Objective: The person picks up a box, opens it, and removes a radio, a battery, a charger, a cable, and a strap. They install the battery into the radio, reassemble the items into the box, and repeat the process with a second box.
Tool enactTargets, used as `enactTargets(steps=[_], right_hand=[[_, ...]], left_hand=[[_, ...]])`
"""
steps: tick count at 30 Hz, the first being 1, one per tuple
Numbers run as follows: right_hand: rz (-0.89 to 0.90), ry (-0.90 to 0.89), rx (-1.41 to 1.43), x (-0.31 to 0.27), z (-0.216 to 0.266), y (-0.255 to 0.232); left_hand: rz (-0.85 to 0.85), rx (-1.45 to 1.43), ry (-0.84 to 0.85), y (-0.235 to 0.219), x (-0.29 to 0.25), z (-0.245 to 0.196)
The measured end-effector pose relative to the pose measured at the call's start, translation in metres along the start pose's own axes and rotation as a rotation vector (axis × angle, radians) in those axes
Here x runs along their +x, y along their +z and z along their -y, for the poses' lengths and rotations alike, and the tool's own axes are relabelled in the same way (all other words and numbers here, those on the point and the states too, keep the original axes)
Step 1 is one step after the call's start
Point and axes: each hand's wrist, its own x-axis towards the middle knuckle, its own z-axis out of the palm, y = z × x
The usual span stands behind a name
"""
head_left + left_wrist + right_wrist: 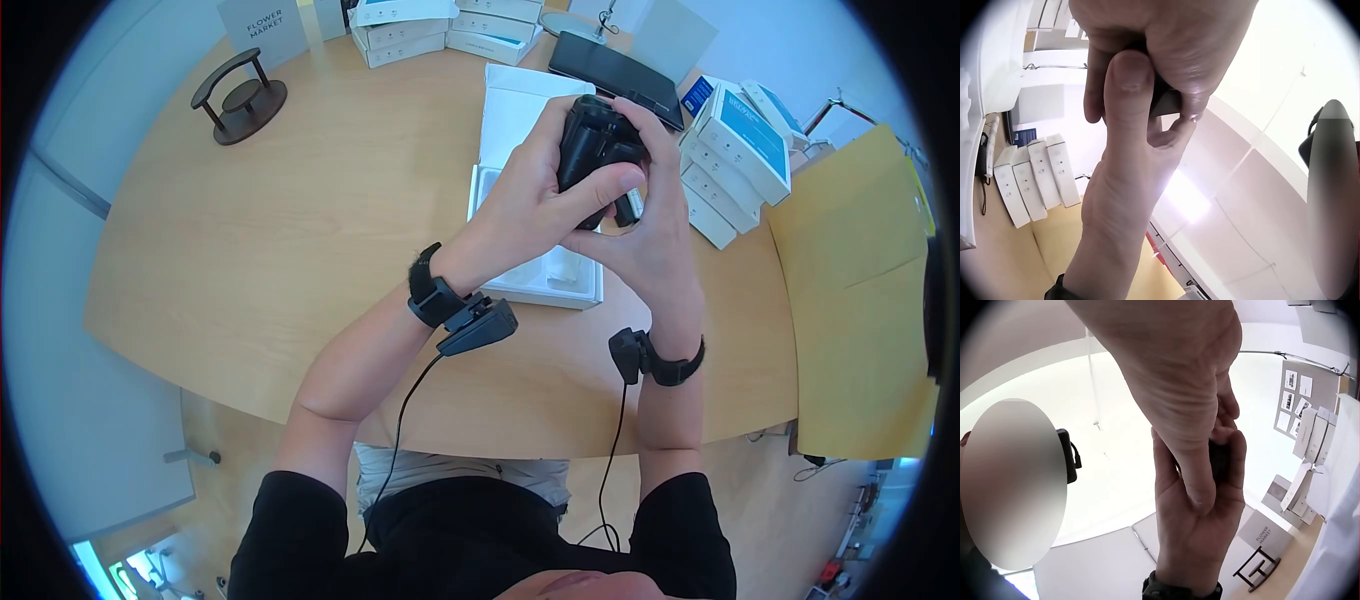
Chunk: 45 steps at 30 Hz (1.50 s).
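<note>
Both hands hold a black camera-like device (585,150) raised above an open white box (545,292). The left hand (525,200) has its fingers behind the device and its thumb across the near side. Around the device's right side curls the right hand (665,235), its fingertips at the top edge. A small light-coloured part (634,204) shows at the device's lower right, between the hands. In the left wrist view the device is mostly hidden by the right hand (1129,131); the right wrist view shows only a dark bit (1219,459) of it by the left hand (1194,512).
White boxes (740,150) are stacked at the right, others (400,35) at the back. A black flat case (615,75) lies at the back right, a dark wooden stand (245,105) at the back left. Yellow paper (850,300) hangs along the right edge. Cables run from both wrists.
</note>
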Motion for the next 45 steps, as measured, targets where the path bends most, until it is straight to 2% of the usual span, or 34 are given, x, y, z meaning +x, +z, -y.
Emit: enactTargets(steps=[12, 18, 20, 23, 26, 29, 33, 36, 40, 43, 45], right_hand=[[-0.022, -0.004, -0.026, -0.002, -0.002, 0.001], [-0.062, -0.069, -0.051, 0.001, -0.005, 0.002], [-0.006, -0.031, 0.018, 0.004, -0.003, -0.001], [0.084, 0.021, 0.05, 0.004, -0.008, -0.012], [0.079, 0.023, 0.143, 0.01, -0.012, -0.025], [-0.014, 0.234, 0.247, 0.007, -0.025, -0.049], [-0.106, 0.33, 0.333, 0.0, -0.06, -0.063], [-0.049, 0.407, 0.401, -0.002, -0.075, -0.057], [0.053, 0.39, 0.25, 0.0, -0.068, -0.042], [-0.01, 0.394, 0.387, -0.001, -0.071, -0.036], [-0.046, 0.39, 0.526, -0.003, -0.078, -0.036]], left_hand=[[-0.021, 0.029, -0.007, 0.001, 0.001, 0.003], [-0.043, -0.014, -0.055, 0.002, 0.001, 0.0], [-0.08, -0.052, -0.09, 0.004, 0.001, -0.002], [-0.107, -0.074, -0.051, 0.001, 0.003, 0.008], [-0.093, 0.079, -0.037, -0.003, 0.002, 0.009], [-0.126, 0.188, -0.022, -0.003, 0.001, 0.003], [-0.163, 0.298, 0.021, -0.024, 0.006, 0.017], [-0.172, 0.557, 0.011, -0.052, -0.005, 0.042], [-0.119, 0.954, 0.0, -0.092, -0.038, 0.072], [-0.057, 0.9, -0.118, -0.1, -0.062, 0.082], [-0.01, 0.896, -0.11, -0.106, -0.073, 0.094]])
